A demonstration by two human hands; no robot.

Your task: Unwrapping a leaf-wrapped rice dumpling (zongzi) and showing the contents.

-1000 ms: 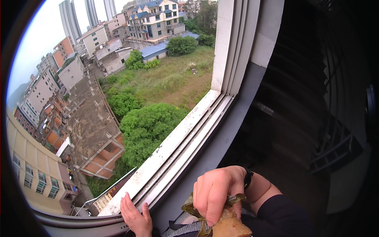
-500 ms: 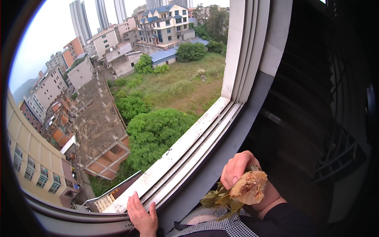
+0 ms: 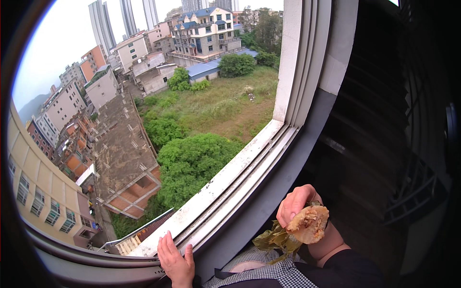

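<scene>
Quite crumbly tan food (image 3: 309, 224) with leaves (image 3: 277, 240) in right hand's (image 3: 297, 204) grip, left hand (image 3: 176, 261) outspread.

Your dumpling (image 3: 309, 224) has a rough, grainy bitten face with a moist sheen, and its leaf wrapping (image 3: 274, 239) looks leathery and creased — faintly glossy along the folds. The window frame (image 3: 197, 205) beside you has a smooth white finish, scuffed and speckled with grime; the grey ledge (image 3: 261, 201) reads smooth and matt. Your checked garment (image 3: 276, 276) is woven cloth — your dark sleeve (image 3: 350, 269), matt cloth too.
</scene>
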